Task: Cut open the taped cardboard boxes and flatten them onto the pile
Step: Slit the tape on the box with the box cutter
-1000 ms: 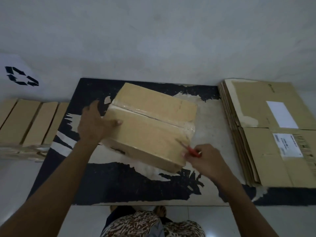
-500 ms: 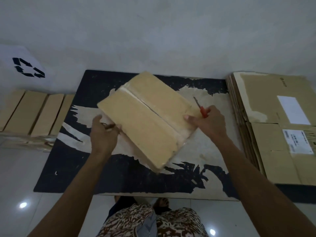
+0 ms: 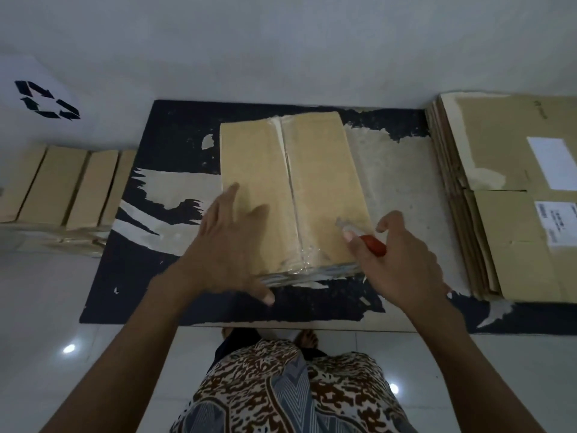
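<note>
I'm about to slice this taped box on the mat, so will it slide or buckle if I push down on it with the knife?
The box lies broad and flat on the mat, so tipping seems unlikely. The left hand presses it flat, which should limit sliding. Its glossy tape may be slippery under the cutter in the right hand, and the taped flaps might dip.

My tan box (image 3: 290, 189) lies on a black, worn-pale mat (image 3: 175, 145); my cutter's handle (image 3: 373, 246) is red, my wrap (image 3: 293, 385) brown-and-white patterned.
</note>
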